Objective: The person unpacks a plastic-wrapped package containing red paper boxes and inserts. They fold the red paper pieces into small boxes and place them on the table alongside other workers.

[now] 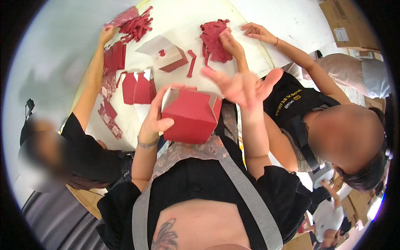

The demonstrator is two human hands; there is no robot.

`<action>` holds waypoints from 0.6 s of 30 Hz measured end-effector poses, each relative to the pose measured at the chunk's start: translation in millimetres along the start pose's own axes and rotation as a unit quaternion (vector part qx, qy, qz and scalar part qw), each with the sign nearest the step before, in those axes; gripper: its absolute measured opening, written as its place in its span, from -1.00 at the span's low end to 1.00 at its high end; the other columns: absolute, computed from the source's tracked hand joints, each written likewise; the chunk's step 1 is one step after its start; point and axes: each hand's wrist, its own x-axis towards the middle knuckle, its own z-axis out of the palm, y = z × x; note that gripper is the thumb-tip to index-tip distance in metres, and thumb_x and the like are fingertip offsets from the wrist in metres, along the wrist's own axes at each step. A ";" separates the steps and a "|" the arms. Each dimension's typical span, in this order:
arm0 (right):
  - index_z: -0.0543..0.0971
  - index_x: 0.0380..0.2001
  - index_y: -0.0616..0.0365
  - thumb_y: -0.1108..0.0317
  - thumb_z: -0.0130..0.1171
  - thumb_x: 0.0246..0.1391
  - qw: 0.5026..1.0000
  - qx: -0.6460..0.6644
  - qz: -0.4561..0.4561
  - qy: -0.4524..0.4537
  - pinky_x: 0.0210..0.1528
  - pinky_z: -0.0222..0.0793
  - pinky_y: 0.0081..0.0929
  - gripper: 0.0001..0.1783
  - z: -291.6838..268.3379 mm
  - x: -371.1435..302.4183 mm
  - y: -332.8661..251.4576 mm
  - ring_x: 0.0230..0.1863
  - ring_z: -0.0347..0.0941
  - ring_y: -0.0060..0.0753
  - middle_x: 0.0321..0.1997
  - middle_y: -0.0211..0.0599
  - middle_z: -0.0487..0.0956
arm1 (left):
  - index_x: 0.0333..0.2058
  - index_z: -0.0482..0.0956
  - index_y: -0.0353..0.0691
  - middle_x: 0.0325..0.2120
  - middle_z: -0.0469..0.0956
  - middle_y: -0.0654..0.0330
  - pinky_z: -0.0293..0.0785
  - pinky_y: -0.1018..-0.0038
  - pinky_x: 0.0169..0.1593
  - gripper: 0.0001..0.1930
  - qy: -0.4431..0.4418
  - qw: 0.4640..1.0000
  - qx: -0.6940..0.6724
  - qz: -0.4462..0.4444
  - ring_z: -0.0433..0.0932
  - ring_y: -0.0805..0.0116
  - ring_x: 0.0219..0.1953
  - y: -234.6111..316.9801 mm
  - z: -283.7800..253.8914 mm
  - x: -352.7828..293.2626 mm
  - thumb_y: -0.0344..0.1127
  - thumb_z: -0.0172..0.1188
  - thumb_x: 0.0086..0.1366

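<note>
A red cardboard box [189,121] with a pale inside is held up in front of my body. My left hand [156,116] grips it by its left side, the thumb on the near face and the fingers behind. To the right of the box my right hand [250,87] is raised with its fingers spread, and nothing shows in it. Beyond the box, a partly folded red box [175,63] with a white flap lies on the table. Beside that lies a narrow red card strip [191,63]. Another red box [139,88] stands to the left.
Piles of red card pieces [216,39] and strips [139,27] lie on the white table [177,18], with a stack of red cards [114,57] at the left. Co-workers reach in from both sides, one hand [233,45] touching the right pile. A carton [352,23] stands far right.
</note>
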 end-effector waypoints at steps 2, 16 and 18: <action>0.30 0.11 0.22 -0.44 -0.41 0.04 0.989 -0.006 -0.037 0.140 0.35 -0.29 -0.06 -0.06 3.4 8.9 -5.0 0.30 0.05 0.06 0.26 0.04 0.20 | 0.13 0.15 -0.31 0.06 0.30 -0.01 0.23 0.32 0.15 -0.03 0.080 0.997 0.008 0.014 0.33 0.21 0.10 0.0 -1.0 4.2 0.11 0.35 -0.20; 0.28 0.09 0.07 0.16 0.49 -0.38 0.798 -0.498 0.207 0.271 0.15 0.19 -0.30 -0.09 47.8 -11.3 49.0 0.20 0.17 -0.30 0.21 -0.20 0.19 | 0.09 0.18 -0.30 0.01 0.32 0.10 0.22 0.39 0.12 -0.26 0.164 0.981 0.033 0.097 0.29 0.31 0.09 -14.0 -13.5 -6.2 -0.01 0.24 0.02; 0.31 0.03 0.18 0.33 0.27 -0.13 0.820 -0.415 0.194 0.343 0.04 0.27 -0.47 -0.38 40.4 -19.0 62.2 0.05 0.29 -0.45 0.06 -0.26 0.33 | 0.02 0.23 -0.27 -0.05 0.35 0.11 0.29 0.43 0.06 -0.37 0.170 0.983 -0.016 0.069 0.35 0.36 0.01 -30.8 -16.9 0.4 -0.05 0.20 0.07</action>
